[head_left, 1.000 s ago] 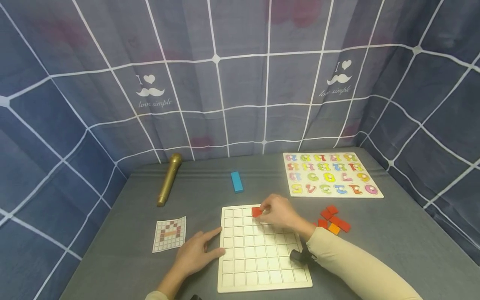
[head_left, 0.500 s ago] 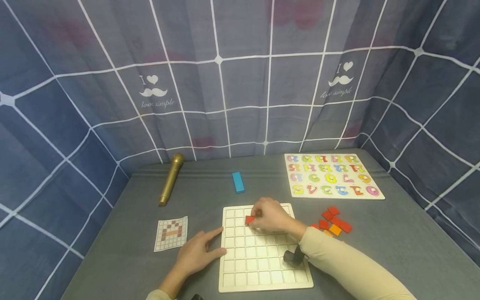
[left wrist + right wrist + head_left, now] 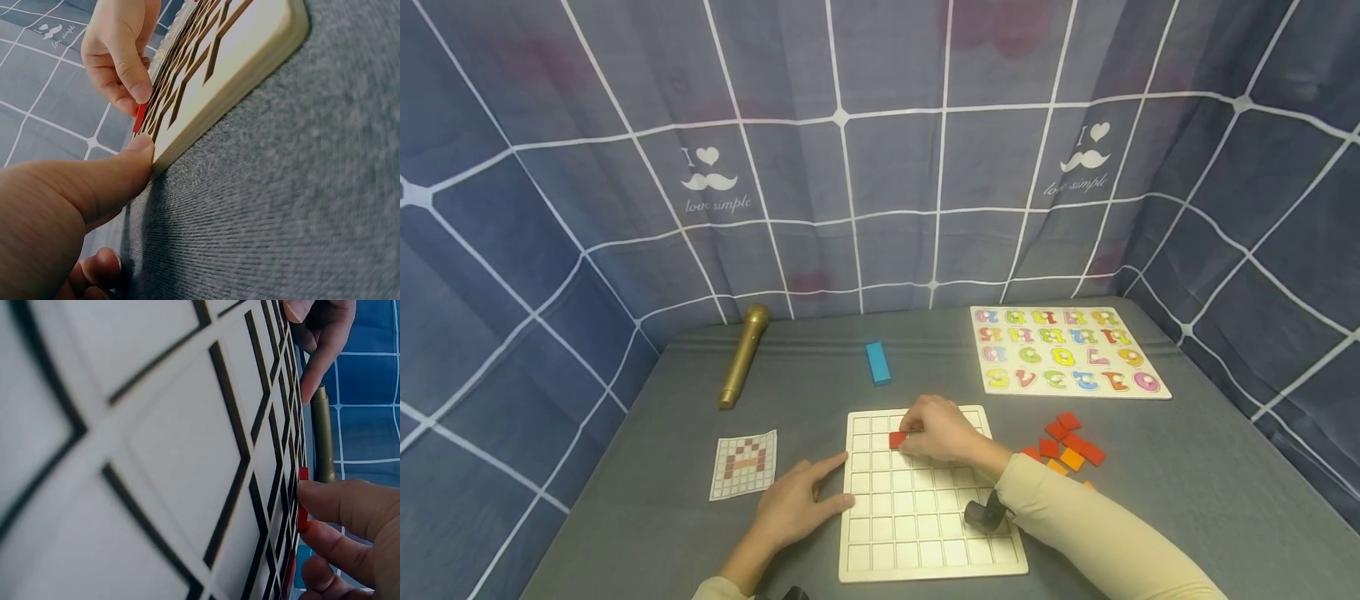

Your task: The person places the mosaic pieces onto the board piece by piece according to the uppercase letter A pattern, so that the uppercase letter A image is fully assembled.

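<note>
Hands are well apart here. A red tile [image 3: 897,440] is pinched between thumb and finger of the right hand [image 3: 938,429], around 11 o'clock on the pale grid board [image 3: 901,554], second row from the far edge. Its left part is left uncovered, maybe so it can be lined up with the cell; can't tell if it's seated. At 9 o'clock the board's edge is touched by the left hand [image 3: 792,507], thumb and index spread, likely so it isn't skated around the bench [image 3: 647,533]. Loose tiles [image 3: 1072,442] are scattered between 2 and 3, handy for the right arm. The pattern card [image 3: 743,467] is laid just past 9, presumably for easy glancing. The microphone [image 3: 742,358], 10 o'clock, and blue block [image 3: 877,364], 11, seem parked clear of the work.
</note>
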Demonstrator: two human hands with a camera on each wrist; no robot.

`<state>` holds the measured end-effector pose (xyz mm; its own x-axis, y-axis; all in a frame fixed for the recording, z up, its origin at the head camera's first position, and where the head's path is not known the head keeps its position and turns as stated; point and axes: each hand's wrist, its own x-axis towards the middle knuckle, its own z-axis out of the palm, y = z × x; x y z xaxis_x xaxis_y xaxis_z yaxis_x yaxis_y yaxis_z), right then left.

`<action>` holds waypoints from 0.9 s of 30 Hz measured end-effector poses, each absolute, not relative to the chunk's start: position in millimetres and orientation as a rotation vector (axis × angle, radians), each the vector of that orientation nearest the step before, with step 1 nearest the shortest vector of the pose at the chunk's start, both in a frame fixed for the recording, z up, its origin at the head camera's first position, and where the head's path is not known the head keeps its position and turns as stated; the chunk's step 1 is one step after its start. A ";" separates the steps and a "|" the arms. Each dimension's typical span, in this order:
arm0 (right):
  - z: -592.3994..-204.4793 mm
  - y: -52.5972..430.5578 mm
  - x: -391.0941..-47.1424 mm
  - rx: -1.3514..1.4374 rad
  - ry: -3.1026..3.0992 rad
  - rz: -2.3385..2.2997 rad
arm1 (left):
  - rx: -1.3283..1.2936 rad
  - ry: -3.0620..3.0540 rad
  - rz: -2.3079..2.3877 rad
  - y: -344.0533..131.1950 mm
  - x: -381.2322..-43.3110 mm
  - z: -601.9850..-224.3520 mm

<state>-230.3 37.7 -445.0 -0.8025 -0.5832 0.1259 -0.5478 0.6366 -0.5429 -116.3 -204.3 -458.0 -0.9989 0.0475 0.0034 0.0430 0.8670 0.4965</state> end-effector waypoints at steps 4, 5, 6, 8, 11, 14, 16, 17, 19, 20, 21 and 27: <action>-445.8 38.6 -230.4 -0.984 2.806 -0.896 | 0.074 3.025 0.804 -204.3 -116.6 -458.3; -445.9 38.7 -230.3 -0.983 2.808 -0.899 | 0.073 3.024 0.804 -204.3 -116.7 -458.4; -446.1 38.8 -230.3 -0.986 2.811 -0.901 | 0.072 3.023 0.803 -204.2 -116.8 -458.6; -447.0 38.9 -230.2 -0.974 2.813 -0.905 | 0.072 3.021 0.801 -204.1 -116.9 -458.7; -448.5 38.7 -230.3 -0.966 2.811 -0.908 | 0.069 3.019 0.802 -203.8 -116.7 -458.6; -449.6 38.6 -230.3 -0.978 2.816 -0.898 | 0.064 3.016 0.803 -203.4 -116.3 -458.1; -449.7 38.9 -230.3 -0.990 2.820 -0.893 | 0.061 3.014 0.804 -203.2 -116.1 -457.7; -449.9 39.1 -230.4 -0.992 2.820 -0.891 | 0.060 3.013 0.803 -203.1 -116.0 -457.6; -449.6 39.1 -230.5 -0.993 2.823 -0.889 | 0.058 3.013 0.803 -203.0 -115.8 -457.2; -449.5 39.3 -230.4 -0.990 2.819 -0.890 | 0.057 3.013 0.805 -202.9 -115.8 -457.1; -449.2 39.5 -230.2 -0.989 2.817 -0.888 | 0.057 3.013 0.804 -202.8 -115.8 -456.9; -446.1 40.5 -228.3 -0.996 2.812 -0.887 | 0.051 3.013 0.809 -202.6 -115.7 -456.5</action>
<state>-228.3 40.5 -446.1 -0.7949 -0.5864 0.1560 -0.5697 0.6327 -0.5245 -115.7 -202.6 -456.5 -0.9992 0.0368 -0.0122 0.0258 0.8649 0.5012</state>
